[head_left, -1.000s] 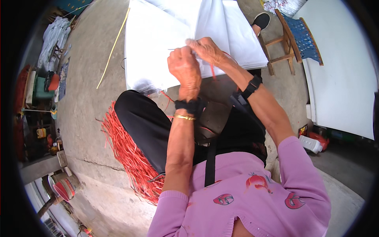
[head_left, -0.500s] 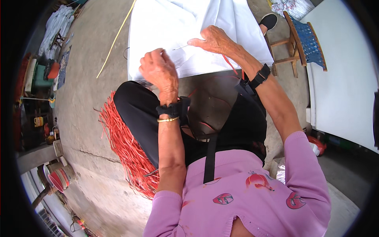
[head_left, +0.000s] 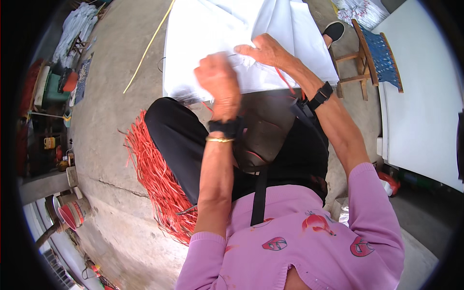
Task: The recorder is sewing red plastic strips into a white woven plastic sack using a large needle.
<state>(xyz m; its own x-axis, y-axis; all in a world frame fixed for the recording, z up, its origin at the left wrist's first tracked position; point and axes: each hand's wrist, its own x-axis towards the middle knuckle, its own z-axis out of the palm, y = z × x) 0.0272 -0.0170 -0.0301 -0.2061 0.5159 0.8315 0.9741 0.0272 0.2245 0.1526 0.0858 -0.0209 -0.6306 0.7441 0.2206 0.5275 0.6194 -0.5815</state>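
Observation:
White cloth (head_left: 208, 24) is spread in front of my knees, with folds running away from me. My right hand (head_left: 270, 52) rests over it, fingers curled and thumb stretched to the left. A narrow red strip (head_left: 284, 79) comes out from under its palm and hangs over the near edge of the cloth. My left hand (head_left: 218, 79) is closed just left of the right one, above the cloth. Motion blurs it, and whatever its fingers hold is hidden. Something thin and pale, too small to name, lies between the two hands.
A heap of red strips (head_left: 154, 183) lies on the floor by my left leg. A long yellow strip (head_left: 149, 46) lies beyond it. On the right stand a wooden stool with blue webbing (head_left: 382, 58) and a large white panel (head_left: 420, 101). A person's dark shoe (head_left: 334, 31) shows beside the stool.
My left hand has moved right and slightly up, close to the right hand. The right hand has barely shifted. The thin pointed thing at the right thumb is now mostly covered.

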